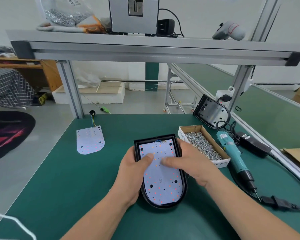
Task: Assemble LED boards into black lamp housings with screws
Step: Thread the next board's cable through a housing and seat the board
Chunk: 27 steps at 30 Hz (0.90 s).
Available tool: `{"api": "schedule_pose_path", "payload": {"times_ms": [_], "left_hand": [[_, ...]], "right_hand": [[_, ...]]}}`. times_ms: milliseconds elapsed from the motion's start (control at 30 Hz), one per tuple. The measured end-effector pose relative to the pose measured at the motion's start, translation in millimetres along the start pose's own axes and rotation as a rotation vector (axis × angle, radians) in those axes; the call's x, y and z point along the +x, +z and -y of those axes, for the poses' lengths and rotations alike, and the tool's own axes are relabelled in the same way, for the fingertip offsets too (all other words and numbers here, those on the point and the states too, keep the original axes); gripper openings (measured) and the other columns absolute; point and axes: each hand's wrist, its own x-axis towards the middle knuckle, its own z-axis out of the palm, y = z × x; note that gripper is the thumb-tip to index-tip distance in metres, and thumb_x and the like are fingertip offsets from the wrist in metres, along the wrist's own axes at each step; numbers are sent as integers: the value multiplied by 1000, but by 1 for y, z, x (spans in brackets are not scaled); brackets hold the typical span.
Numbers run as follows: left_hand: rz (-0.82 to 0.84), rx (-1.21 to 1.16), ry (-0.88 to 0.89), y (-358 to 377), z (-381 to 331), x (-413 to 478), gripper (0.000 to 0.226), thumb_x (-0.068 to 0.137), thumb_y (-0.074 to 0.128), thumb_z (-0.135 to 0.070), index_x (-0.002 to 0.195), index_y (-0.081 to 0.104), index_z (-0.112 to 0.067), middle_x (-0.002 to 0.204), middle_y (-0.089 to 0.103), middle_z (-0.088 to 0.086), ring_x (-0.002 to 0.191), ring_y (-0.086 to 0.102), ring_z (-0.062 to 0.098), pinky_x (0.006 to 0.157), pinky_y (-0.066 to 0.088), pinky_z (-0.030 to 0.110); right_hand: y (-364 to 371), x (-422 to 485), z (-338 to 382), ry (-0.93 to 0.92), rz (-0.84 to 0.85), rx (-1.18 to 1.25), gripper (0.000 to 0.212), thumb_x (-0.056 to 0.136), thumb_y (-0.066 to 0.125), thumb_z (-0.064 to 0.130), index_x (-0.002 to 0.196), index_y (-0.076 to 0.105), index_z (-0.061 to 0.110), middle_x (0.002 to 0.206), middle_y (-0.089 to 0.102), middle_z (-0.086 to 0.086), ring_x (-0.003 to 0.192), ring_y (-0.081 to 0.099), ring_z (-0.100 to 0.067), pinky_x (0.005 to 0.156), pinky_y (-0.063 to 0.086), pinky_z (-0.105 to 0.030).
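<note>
A black lamp housing [182, 191] lies on the green mat in front of me, with a white LED board [161, 184] seated inside it. My left hand [133, 172] grips the housing's left side, thumb pressing on the board. My right hand [192, 161] grips the right side, its thumb also on the board. A second LED board [90, 140] with wires lies loose at the left. A cardboard box of screws [203, 146] stands just right of the housing. A teal electric screwdriver [235, 156] lies beyond the box.
Another black housing [210, 111] with a metal plate leans at the back right, by a socket. A black power adapter [255, 146] and cables run along the right edge. An aluminium shelf [154, 49] spans overhead.
</note>
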Motion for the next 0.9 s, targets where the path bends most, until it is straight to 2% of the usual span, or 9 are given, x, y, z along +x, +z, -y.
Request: {"api": "schedule_pose_path", "payload": {"times_ms": [133, 267, 367, 433, 500, 567, 700, 800, 900], "left_hand": [[-9, -43, -4, -1, -1, -1, 22, 105, 62, -8, 126, 68, -14, 122, 78, 12, 111, 75, 38, 99, 58, 61], [70, -163, -67, -3, -7, -3, 26, 102, 67, -13, 127, 68, -13, 127, 75, 14, 115, 73, 38, 91, 63, 51], [150, -248, -107, -5, -12, -5, 42, 97, 72, -18, 136, 63, -7, 134, 71, 19, 122, 69, 43, 97, 60, 57], [224, -266, -112, -6, -12, -6, 48, 99, 67, -20, 143, 56, -2, 140, 66, 25, 127, 64, 48, 105, 53, 64], [252, -274, -123, -6, -12, -6, 50, 99, 66, -21, 144, 54, -1, 141, 65, 27, 128, 63, 49, 106, 52, 65], [240, -252, -118, -6, -11, -5, 51, 96, 69, -23, 142, 58, -4, 138, 68, 23, 125, 66, 45, 103, 55, 60], [212, -229, -104, -5, -9, -4, 51, 93, 72, -25, 140, 61, -7, 136, 70, 18, 123, 69, 41, 101, 57, 56], [201, -235, -91, -5, -9, -5, 49, 94, 72, -25, 139, 62, -8, 136, 70, 19, 123, 69, 42, 95, 61, 52], [224, -226, -60, -6, -10, -6, 44, 96, 73, -26, 137, 64, -12, 136, 70, 19, 122, 69, 42, 91, 61, 49]], "right_hand": [[-1, -1, 2, 0, 25, -56, 51, 80, 82, 21, 128, 65, 17, 121, 78, -4, 114, 74, -26, 105, 54, -54], [-2, -2, 7, 108, -52, 156, 62, 96, 52, 73, 123, 77, 23, 126, 76, -5, 118, 71, -22, 97, 53, -38], [0, -2, 6, 36, -36, 110, 29, 103, 56, 32, 123, 76, 25, 123, 77, -7, 115, 71, -27, 91, 56, -39], [6, -11, 5, -4, 42, 1, 35, 97, 59, 14, 118, 78, 35, 118, 79, 3, 112, 74, -15, 94, 61, -34], [12, -18, 7, -42, 66, -130, 32, 93, 63, 20, 110, 76, 44, 111, 78, 19, 102, 72, 5, 79, 55, -10], [16, -19, 9, -73, 40, -202, 26, 88, 67, 27, 110, 71, 41, 109, 74, 32, 100, 67, 16, 76, 48, -2], [24, -8, 8, -41, 11, -172, 22, 88, 61, 27, 87, 75, 44, 89, 75, 29, 79, 65, 16, 70, 47, -5], [23, 2, 2, -18, -54, -68, 43, 100, 60, 15, 73, 77, 44, 78, 75, 22, 67, 63, 11, 64, 49, -10], [21, 5, 4, 8, -107, -72, 19, 84, 61, 29, 68, 71, 34, 72, 69, 19, 67, 56, 0, 64, 49, -17]]}}
